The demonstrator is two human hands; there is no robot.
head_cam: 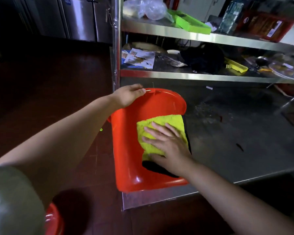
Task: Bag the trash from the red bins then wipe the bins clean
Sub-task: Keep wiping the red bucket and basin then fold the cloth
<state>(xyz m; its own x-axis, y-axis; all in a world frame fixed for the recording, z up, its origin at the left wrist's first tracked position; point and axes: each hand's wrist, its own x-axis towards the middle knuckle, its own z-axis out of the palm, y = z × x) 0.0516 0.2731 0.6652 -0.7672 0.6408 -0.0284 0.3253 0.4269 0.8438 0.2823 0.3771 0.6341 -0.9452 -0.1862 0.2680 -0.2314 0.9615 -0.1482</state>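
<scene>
Over the table's point(227, 133) front-left corner lies 1 red bin point(126, 141) on its side, mouth facing the person. Left hand point(127, 96) grips the far rim; right hand point(166, 143) presses flat-fingered on the yellow cloth point(159, 122) inside. Light, stiff, probably slick plastic, so the rim looks the safest hold; the cloth is soft.

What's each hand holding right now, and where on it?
Left hand grips the red bin at its far rim. Right hand holds nothing: flat fingers press the yellow cloth against the bin.
</scene>
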